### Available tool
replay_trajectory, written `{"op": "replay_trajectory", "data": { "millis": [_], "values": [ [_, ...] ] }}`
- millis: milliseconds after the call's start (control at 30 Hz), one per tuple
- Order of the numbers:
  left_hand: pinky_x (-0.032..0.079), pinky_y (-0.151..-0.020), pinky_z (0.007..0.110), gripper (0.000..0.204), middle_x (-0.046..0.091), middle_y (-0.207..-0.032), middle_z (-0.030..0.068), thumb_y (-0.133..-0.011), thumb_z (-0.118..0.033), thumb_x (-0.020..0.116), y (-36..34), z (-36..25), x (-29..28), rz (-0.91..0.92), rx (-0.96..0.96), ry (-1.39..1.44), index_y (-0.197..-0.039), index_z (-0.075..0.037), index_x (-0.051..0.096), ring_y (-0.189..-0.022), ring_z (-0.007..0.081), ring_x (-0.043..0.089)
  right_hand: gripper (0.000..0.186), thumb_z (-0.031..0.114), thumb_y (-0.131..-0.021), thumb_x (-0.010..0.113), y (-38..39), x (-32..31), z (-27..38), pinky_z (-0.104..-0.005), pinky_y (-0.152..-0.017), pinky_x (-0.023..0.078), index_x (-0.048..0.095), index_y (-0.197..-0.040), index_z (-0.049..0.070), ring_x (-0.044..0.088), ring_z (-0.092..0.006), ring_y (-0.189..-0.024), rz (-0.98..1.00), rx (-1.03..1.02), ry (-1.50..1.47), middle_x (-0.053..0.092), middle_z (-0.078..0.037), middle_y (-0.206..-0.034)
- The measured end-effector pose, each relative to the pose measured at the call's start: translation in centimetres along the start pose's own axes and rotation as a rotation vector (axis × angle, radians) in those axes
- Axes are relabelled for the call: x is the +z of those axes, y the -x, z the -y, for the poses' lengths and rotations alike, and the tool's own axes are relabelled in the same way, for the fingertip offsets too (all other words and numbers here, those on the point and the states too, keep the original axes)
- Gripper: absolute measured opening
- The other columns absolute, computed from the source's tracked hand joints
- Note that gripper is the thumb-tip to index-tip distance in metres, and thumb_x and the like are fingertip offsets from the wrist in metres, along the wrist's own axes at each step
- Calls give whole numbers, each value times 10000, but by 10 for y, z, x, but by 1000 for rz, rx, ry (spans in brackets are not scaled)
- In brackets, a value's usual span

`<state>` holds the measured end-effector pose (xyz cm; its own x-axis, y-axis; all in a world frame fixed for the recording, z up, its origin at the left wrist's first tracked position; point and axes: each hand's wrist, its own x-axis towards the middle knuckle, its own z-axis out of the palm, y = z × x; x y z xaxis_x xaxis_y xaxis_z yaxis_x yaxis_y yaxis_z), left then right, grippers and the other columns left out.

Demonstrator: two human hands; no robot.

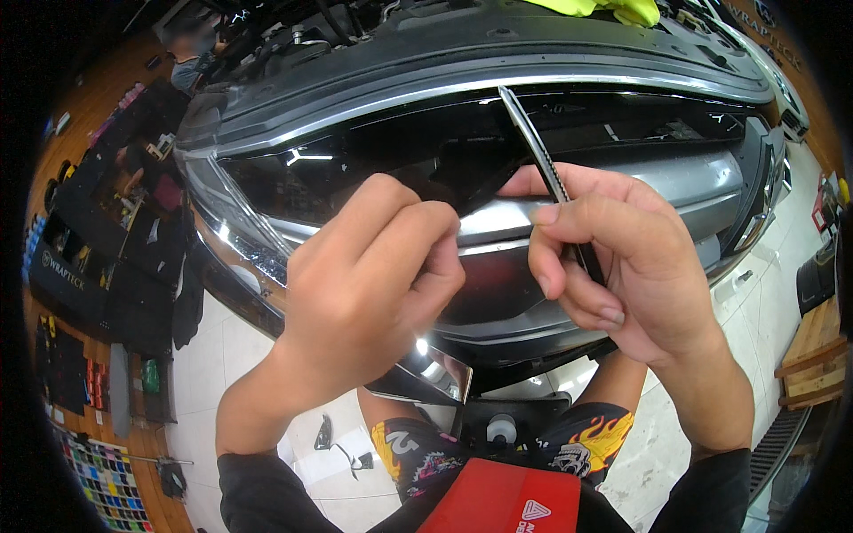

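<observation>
- Metallic knife (538,147): tilted, gripped by the right hand's (626,235) fingers before a glossy black panel (373,147).
- Left hand (360,262): fingers curled; grip unclear.
- Apparent step: trimming; next move calls for steady control.

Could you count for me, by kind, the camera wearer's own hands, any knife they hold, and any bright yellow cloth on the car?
Hands: 2, the left hand and the right hand
Knife: 1, in the right hand
Yellow cloth: 1, partly out of frame at the top
Total: 4
</observation>
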<state>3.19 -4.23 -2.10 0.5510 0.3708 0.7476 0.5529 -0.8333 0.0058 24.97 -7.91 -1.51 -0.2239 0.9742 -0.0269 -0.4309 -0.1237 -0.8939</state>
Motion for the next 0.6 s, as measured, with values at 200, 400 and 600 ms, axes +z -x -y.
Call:
{"op": "replay_trajectory", "data": {
  "millis": [200,400,600],
  "values": [
    [456,-506,200,170,625,-845,42,-761,41,797,1,4,-6,9,-76,109,-903,-25,731,-618,80,595,333,94,-993,513,1,-1,0,-203,-328,265,569,-1265,-90,349,-49,-357,-13,-2,1,627,-108,-679],
    [451,-511,230,255,593,-852,42,-748,-9,870,-9,-2,0,-33,-16,25,-944,-32,707,-640,92,565,368,97,-986,486,1,-3,-1,-202,-323,274,560,-1283,-107,344,-54,-362,-14,-17,-3,613,-100,-680],
    [494,-549,265,288,580,-849,65,-749,10,831,-15,-6,0,12,30,-50,-992,-35,683,-656,152,582,392,97,-978,477,2,-3,1,-201,-322,275,562,-1296,-115,344,-55,-371,-19,8,-21,612,-101,-696]
  ]
}}
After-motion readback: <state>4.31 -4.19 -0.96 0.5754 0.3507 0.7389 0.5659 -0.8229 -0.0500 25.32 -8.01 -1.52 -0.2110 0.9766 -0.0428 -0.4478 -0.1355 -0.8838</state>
